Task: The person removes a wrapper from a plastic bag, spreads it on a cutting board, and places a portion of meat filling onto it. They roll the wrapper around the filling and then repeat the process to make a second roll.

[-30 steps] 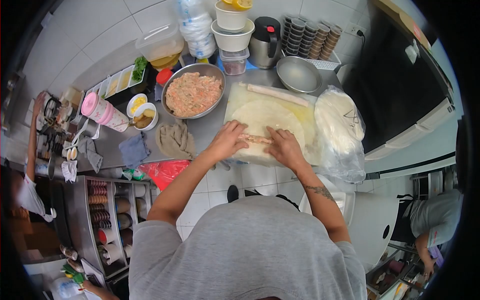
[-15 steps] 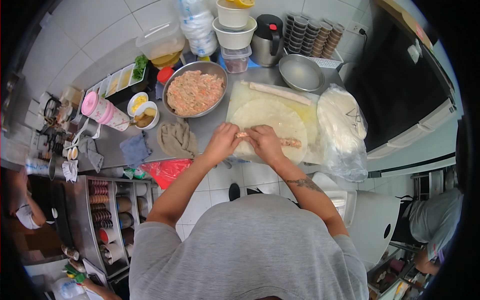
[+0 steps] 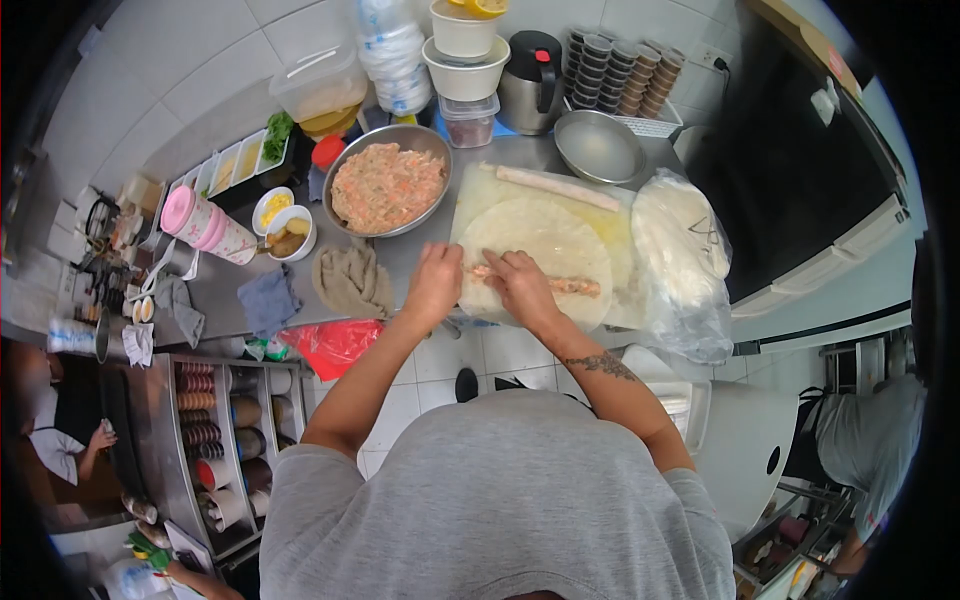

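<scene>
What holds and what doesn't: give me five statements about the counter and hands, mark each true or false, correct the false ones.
1. The pinkish filling strip lies on the round wrapper. True.
2. The large metal bowl is empty. False: it holds a pinkish mixture.
3. The right hand is at the strip's right end. False: it is toward the left end.
4. The brown cloth lies between the blue cloth and left hand. True.
5. The plastic bag lies left of the cutting board. False: it lies right of it.
</scene>
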A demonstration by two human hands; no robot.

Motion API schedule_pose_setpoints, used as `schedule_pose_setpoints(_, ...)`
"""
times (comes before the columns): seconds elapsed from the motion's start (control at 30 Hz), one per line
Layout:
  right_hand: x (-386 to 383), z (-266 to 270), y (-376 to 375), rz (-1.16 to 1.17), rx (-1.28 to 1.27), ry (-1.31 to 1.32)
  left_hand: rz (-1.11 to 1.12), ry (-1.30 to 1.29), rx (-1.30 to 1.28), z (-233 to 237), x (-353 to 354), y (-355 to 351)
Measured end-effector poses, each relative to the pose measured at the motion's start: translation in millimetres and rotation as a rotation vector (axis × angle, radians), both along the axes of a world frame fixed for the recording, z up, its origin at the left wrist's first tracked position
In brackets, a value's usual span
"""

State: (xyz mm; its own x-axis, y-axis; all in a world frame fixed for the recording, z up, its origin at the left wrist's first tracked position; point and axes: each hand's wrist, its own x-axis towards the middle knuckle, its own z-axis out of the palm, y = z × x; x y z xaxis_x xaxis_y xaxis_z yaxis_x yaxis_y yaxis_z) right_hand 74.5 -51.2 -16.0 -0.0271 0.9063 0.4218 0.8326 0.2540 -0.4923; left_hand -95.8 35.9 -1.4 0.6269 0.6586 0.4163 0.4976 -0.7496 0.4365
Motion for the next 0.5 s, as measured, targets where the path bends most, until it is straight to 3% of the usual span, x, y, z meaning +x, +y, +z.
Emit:
schedule_pose_setpoints(0.03, -1, 5, 0, -0.013, -0.033, -0.008, 0.023, 0.023, 0.023, 8, -2, 6)
schedule_pose_setpoints(0.07, -1, 10, -1, -0.027, -0.065, -0.017, 0.033, -0.110, 0.134, 14, -2, 15)
schedule_pose_setpoints(0.13, 2, 17, -5, -0.037, -0.098, -0.011, 0.116, -0.352, 0.095, 75, 1, 15)
schedule_pose_setpoints(0.2, 9, 24, -9, -0.021, -0.126, 0.024, 0.225, -0.323, 0.107, 96, -9, 41)
schedule_pose_setpoints(0.33, 47, 31, -15, -0.009, -0.193, 0.232, 0.236, 0.091, 0.297, 78, -28, 95)
schedule_pose_setpoints(0.43, 57, 38, -15, -0.045, -0.219, 0.330, 0.218, 0.055, 0.415, 69, -20, 79)
schedule_pose_setpoints(0.5, 53, 35, -16, -0.031, -0.240, 0.323, 0.073, -0.050, 0.280, 73, -10, 64)
